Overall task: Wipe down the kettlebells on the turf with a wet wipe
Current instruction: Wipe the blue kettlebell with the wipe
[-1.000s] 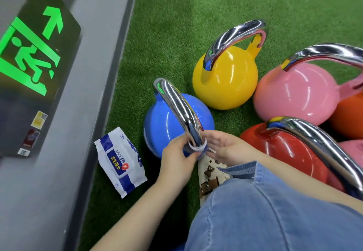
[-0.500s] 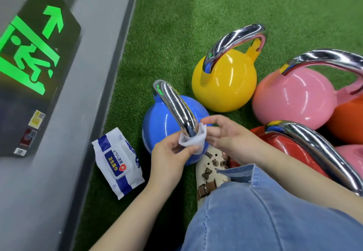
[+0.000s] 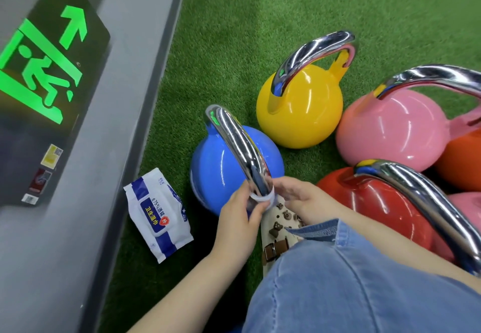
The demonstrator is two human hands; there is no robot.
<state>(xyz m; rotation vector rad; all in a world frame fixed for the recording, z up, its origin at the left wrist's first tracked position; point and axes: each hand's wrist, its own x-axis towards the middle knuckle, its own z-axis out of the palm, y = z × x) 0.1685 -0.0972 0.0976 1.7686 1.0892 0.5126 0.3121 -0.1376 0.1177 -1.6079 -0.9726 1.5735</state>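
Green turf filled the upper and middle frame, bordered at left by a grey wall carrying a dark exit sign with a lit green running figure and arrow. A denim-covered knee took up the lower right.

Kettlebells clustered on the turf at right of centre: a pink kettlebell at the right edge, a yellow kettlebell above centre, a red kettlebell at lower right touching the pink one, an orange one partly cut off at the far right, and a blue kettlebell at centre, each with a chrome handle.

A pack of wipes lay flat on the turf just left of the blue kettlebell, beside the wall.

The left hand was closed around the lower end of the blue kettlebell's handle, pinching a white wet wipe wrapped around the chrome. The right hand was loosely curled, its fingertips touching the wipe from the other side. A cream shoe with small bear charms showed beneath the hands.
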